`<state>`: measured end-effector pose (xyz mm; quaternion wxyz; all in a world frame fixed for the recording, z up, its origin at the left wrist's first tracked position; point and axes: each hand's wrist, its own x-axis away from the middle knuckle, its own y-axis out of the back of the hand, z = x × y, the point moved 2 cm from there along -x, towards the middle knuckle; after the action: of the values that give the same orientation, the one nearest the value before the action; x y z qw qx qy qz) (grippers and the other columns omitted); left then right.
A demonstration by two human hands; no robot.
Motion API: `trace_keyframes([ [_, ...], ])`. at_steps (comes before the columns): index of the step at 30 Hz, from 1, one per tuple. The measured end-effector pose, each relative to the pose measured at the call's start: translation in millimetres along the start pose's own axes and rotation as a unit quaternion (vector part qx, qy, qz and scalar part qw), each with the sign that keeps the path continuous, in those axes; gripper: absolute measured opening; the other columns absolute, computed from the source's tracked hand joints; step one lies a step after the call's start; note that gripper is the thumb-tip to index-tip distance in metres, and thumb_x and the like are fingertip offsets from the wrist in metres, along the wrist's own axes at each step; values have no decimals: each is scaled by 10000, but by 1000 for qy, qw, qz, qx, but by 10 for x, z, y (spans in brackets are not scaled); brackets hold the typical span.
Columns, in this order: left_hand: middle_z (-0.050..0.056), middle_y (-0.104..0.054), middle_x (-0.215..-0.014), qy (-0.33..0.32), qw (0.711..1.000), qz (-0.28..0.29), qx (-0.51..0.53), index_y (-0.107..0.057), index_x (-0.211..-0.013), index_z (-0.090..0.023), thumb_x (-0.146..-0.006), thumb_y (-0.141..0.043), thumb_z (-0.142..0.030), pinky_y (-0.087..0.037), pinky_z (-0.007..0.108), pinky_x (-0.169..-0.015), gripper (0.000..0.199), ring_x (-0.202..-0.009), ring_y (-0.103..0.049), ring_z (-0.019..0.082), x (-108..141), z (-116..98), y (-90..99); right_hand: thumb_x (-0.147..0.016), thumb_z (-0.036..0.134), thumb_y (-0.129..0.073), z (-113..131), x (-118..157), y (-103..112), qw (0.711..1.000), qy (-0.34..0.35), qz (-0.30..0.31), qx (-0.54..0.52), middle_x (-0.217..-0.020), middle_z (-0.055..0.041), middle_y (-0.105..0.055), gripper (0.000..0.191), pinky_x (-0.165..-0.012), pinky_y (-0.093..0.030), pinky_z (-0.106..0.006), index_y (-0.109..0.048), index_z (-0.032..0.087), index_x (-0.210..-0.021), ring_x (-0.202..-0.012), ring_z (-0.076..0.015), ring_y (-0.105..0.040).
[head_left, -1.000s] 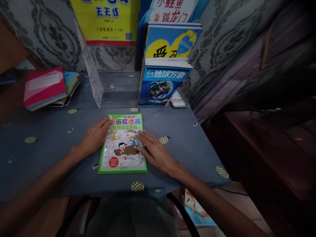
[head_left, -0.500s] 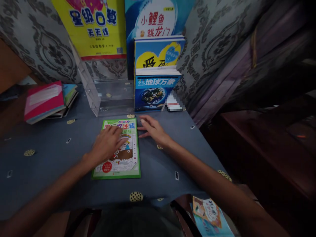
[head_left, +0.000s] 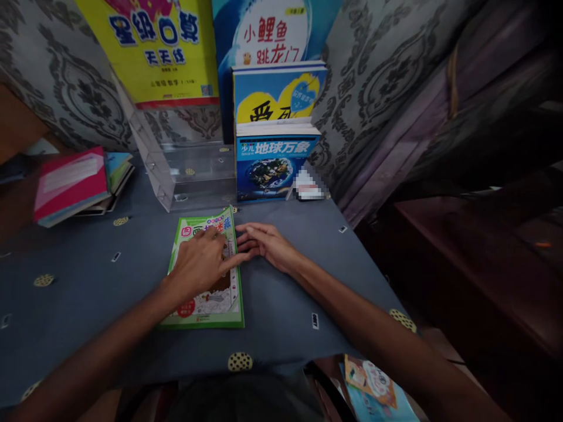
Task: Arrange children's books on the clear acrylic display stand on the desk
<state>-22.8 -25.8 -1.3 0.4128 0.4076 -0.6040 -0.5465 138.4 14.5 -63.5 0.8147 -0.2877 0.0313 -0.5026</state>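
Observation:
A thin picture book with a green border lies on the cloth-covered table. Its upper right corner curls upward slightly. My left hand rests over the middle of the cover, fingers spread and thumb reaching past the right edge. Along that same edge is my right hand, palm turned inward with the fingers stretched out. Its fingertips meet or nearly meet the book's edge. The left thumb tip comes close to the right fingers; whether they touch I cannot tell.
A clear acrylic stand holds a yellow workbook and several blue books, an earth-cover book in front. Stacked books lie at the left. More booklets are below the table's front right edge. A patterned curtain hangs behind.
My left hand has slid right across the cover, its thumb now beyond the edge. My right hand has moved slightly lower. The book's upper right corner has lifted.

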Motion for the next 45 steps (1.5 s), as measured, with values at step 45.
trace_keyframes([
  [45,144,-709,-1196,211,714,-174,644,-548,-1236,-189,-764,-690,-551,-578,429,-887,612,-1071,-700,289,304,1008,-253,-750,477,-799,-70,101,-244,990,80,51,109,-840,-22,-726,396,-416,-506,-160,-645,184,-968,-604,-106,-647],
])
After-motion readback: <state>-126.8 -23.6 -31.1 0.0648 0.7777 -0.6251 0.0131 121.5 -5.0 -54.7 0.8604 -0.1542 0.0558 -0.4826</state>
